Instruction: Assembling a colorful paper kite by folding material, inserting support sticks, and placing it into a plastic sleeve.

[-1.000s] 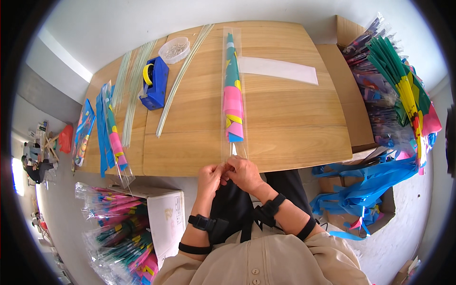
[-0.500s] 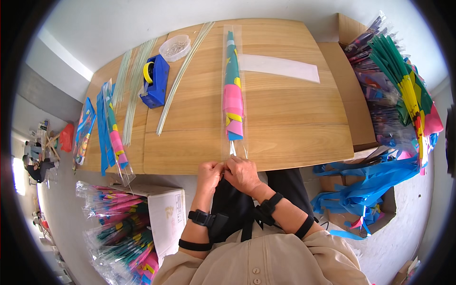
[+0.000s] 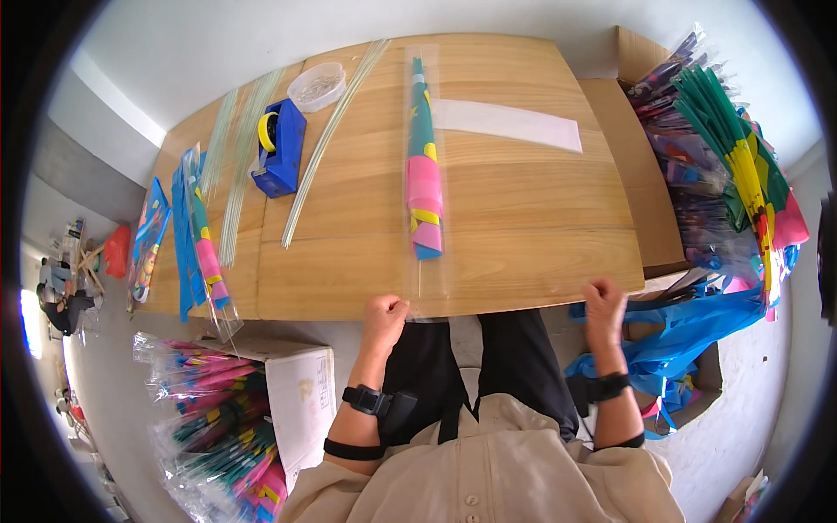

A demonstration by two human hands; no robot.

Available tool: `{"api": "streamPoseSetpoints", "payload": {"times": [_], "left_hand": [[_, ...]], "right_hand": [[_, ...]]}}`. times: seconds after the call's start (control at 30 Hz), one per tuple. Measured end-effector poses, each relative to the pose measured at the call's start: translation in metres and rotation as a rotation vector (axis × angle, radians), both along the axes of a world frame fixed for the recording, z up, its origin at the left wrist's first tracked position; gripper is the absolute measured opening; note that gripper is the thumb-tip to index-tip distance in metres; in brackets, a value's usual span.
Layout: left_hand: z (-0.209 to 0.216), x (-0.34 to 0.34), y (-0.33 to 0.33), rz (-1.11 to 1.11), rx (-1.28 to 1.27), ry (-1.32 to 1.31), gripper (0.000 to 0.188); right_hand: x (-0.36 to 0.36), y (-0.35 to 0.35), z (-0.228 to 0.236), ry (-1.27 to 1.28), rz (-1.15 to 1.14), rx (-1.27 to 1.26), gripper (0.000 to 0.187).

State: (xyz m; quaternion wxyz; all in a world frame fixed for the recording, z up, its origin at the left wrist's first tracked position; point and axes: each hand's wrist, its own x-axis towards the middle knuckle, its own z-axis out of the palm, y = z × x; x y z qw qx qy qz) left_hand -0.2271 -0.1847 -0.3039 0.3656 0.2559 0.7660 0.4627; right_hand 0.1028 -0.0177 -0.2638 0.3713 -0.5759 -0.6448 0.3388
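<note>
A long clear plastic sleeve (image 3: 444,192) lies lengthwise on the wooden table, its lower end reaching the near edge. Inside it is a slim rolled bundle of green, pink, yellow and blue printed sheet (image 3: 424,181), narrow at the far end. At the near edge my left hand (image 3: 384,323) pinches the sleeve's lower left corner. My right hand (image 3: 604,315) is well off to the right, by the table's near right corner. Its fingers are curled closed and slightly blurred; anything in them is too small to make out.
On the table (image 3: 540,218) are a blue tape dispenser (image 3: 280,148), a clear tub of small pieces (image 3: 317,87), thin pale sticks (image 3: 336,139), a white strip (image 3: 508,125) and another bagged bundle (image 3: 207,253). Cartons of bagged bundles (image 3: 218,418) and blue sheeting (image 3: 689,336) flank me.
My right hand has left my left hand and the sleeve's end and swung out to the right. My left hand stays at the sleeve's lower corner. The bundle keeps its place on the table.
</note>
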Motion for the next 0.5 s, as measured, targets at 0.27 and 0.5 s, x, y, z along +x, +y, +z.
{"api": "streamPoseSetpoints", "payload": {"times": [0.27,0.5], "left_hand": [[0.068,0.001,0.002,-0.386,0.189,1.038,0.043],[0.059,-0.002,0.016,-0.645,0.179,1.107,0.058]], "right_hand": [[0.062,-0.026,0.025,-0.866,0.624,0.287,0.014],[-0.117,-0.04,0.044,-0.124,0.846,0.531,0.043]]}}
